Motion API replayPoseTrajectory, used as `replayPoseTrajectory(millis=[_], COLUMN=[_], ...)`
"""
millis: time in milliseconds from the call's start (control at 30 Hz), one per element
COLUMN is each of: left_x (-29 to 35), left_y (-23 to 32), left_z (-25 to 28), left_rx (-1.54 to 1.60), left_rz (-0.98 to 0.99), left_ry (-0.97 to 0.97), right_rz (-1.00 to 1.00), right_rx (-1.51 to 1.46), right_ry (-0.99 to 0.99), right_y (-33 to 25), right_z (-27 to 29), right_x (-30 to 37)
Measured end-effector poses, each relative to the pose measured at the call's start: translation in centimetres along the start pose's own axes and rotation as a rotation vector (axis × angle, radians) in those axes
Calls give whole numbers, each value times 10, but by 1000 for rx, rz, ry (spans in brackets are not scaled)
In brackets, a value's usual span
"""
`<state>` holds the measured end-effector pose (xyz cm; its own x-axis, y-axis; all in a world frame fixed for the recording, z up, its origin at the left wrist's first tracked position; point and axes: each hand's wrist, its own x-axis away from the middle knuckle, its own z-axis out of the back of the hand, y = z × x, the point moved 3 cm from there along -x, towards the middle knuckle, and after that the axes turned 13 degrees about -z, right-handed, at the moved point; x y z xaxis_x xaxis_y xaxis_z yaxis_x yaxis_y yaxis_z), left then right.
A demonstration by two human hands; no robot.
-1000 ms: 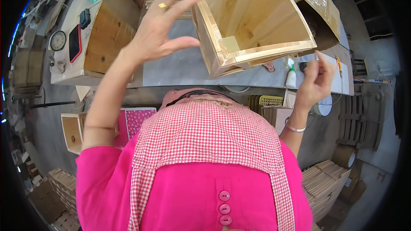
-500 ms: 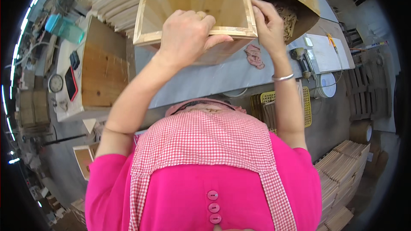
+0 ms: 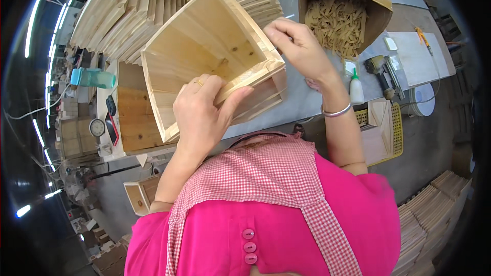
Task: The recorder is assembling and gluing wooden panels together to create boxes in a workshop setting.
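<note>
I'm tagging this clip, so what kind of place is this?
Probably a small woodworking shop: the hands hold an open wooden box, cut boards are stacked behind, and a glue bottle stands beside a nail gun.

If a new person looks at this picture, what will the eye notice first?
First, the open wooden box at upper centre, gripped at its near rim by the left hand and touched at its right corner by the right hand. Next, the cardboard box of wood pieces at upper right.
</note>
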<state>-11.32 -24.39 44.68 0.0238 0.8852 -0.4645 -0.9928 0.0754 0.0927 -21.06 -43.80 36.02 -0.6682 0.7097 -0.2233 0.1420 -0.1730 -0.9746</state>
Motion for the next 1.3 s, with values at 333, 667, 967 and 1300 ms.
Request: replayPoseTrajectory(millis=[333, 667, 967, 1300], left_x=[-22, -28, -22, -25], left_y=[23, 33, 28, 27], left_z=[-8, -22, -22, -24], left_rx=[26, -95, -10, 27], left_rz=[-66, -84, -50, -59], left_ry=[-136, -208, -208, -192], right_rz=[-177, -25, 55, -498], right_rx=[18, -127, -51, 1069], right_ry=[-240, 60, 57, 51], right_y=[1, -24, 21, 296], right_z=[4, 11, 24, 71], right_x=[-14, 51, 25, 85])
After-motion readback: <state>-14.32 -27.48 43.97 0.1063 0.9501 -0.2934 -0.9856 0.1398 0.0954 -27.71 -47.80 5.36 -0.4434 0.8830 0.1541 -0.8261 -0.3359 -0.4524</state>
